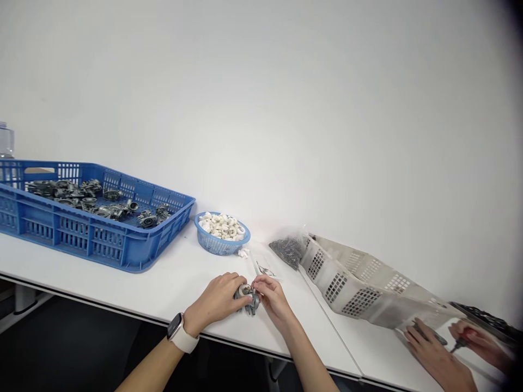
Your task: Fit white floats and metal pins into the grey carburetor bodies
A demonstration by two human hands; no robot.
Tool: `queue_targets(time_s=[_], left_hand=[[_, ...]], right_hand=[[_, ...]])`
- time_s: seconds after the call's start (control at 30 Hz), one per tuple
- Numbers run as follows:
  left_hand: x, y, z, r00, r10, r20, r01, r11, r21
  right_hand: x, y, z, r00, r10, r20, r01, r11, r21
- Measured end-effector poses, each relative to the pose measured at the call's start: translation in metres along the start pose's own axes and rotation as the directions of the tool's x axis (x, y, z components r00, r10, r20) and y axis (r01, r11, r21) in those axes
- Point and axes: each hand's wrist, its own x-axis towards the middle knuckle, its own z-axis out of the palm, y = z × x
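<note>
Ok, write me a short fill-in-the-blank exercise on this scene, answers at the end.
1. The person's left hand holds a grey part while the fingers of their ____ hand are at it.
2. The watch is on the person's ____ wrist.
3. The round basket of white pieces is coloured ____.
4. In the picture, the bag of dark pieces lies to the ____ of that basket.

Missing words: right; left; blue; right.

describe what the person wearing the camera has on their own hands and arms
The left hand is ungloved, and its wrist wears a smartwatch with a dark, rounded-rectangular screen and a smooth, off-white band. The right hand is ungloved too, with nothing worn on its wrist. No sleeve shows on the visible part of either forearm.
</note>
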Motion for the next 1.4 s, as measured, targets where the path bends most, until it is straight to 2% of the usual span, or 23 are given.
queue_targets(time_s=[0.27,0.47,0.77,0.93,1.13,1.4], left_hand=[[-0.002,0.001,-0.004,0.999,0.011,0.029,-0.011,1.000,-0.009],[-0.001,-0.002,-0.003,0.999,0.015,0.033,-0.014,1.000,-0.009],[-0.001,0.000,-0.003,1.000,0.001,0.021,-0.002,1.000,0.006],[-0.001,0.003,-0.003,1.000,-0.027,0.006,0.027,0.998,0.049],[0.000,0.006,-0.006,1.000,-0.031,0.006,0.030,0.996,0.080],[0.000,0.004,-0.005,1.000,-0.022,0.008,0.021,0.996,0.091]], right_hand=[[-0.002,0.000,0.002,1.000,0.006,0.004,-0.006,0.999,0.051],[-0.001,0.004,-0.002,0.998,-0.056,-0.022,0.054,0.995,-0.081],[-0.017,-0.008,0.003,0.997,-0.077,-0.025,0.071,0.978,-0.197],[-0.019,-0.009,0.004,0.994,-0.102,-0.037,0.092,0.971,-0.219],[-0.020,-0.013,0.006,0.998,-0.061,0.003,0.060,0.973,-0.221],[-0.022,-0.017,0.010,0.994,-0.107,-0.032,0.098,0.973,-0.209]])
